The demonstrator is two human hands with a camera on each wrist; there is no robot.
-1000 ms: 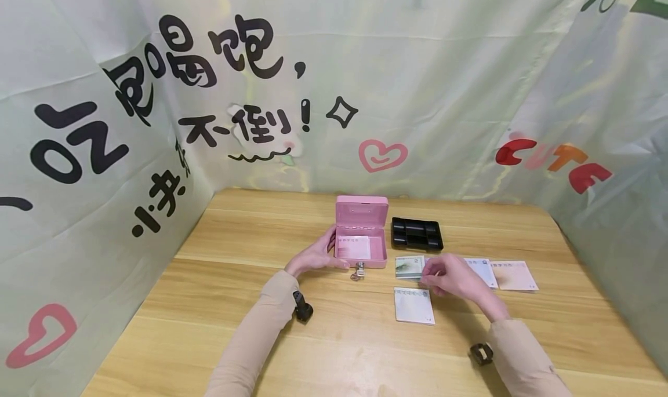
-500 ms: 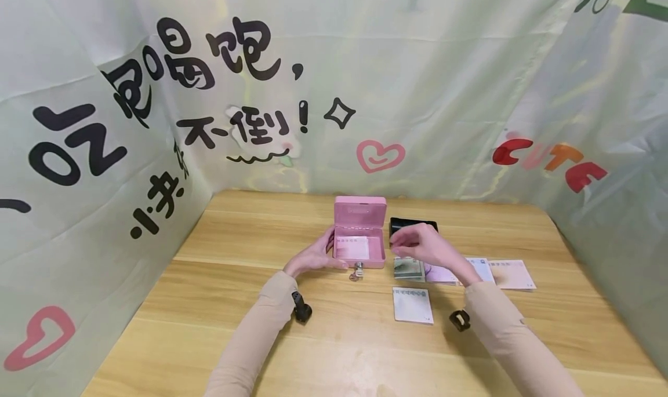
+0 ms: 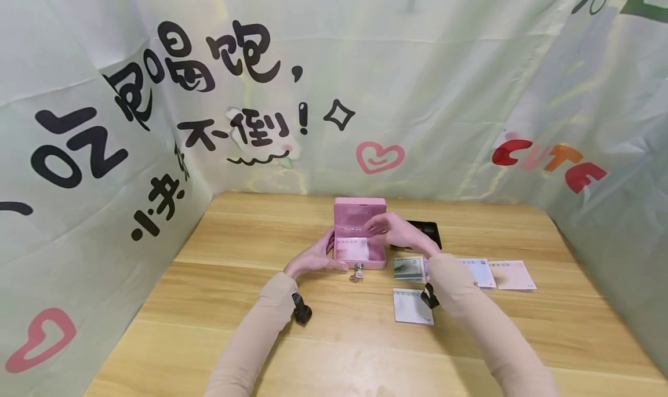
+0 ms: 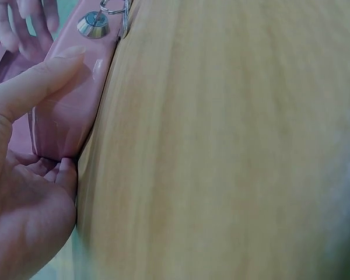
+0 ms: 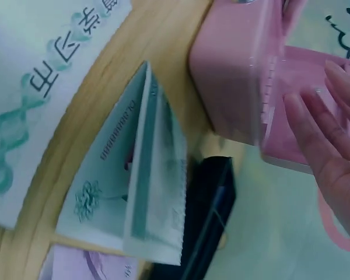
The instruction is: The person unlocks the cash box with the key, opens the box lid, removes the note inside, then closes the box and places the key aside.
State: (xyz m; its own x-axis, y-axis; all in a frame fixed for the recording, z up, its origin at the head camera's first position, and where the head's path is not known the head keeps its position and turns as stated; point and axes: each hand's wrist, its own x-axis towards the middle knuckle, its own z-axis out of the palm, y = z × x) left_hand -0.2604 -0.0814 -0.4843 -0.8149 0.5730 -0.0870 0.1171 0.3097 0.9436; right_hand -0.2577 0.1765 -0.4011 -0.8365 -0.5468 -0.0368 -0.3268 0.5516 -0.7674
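A pink cash box (image 3: 377, 264) stands on the table with its lid raised and a pinkish paper note (image 3: 351, 249) inside. My left hand (image 3: 315, 258) grips its front left corner, thumb against the front wall and the other fingers at the side. From the front lock (image 4: 94, 25) hang keys on a ring (image 3: 356, 275). Over the box's right side, just in front of the lid, is my right hand (image 3: 396, 232). Its fingers (image 5: 306, 128) are loosely extended and spread, with nothing seen between them.
Right of the box, behind my right arm, lies a black compartment tray (image 3: 432, 233). Folded green notes (image 3: 408, 268), a purple note (image 5: 87, 265), bluish notes (image 3: 479, 273) and beige-pink notes (image 3: 514, 274) form a row. A whitish note stack (image 3: 409, 310) lies nearer. Printed cloth walls surround the table.
My right hand has moved left and away from me, from the row of notes past the black tray to over the cash box. The left hand keeps its grip.
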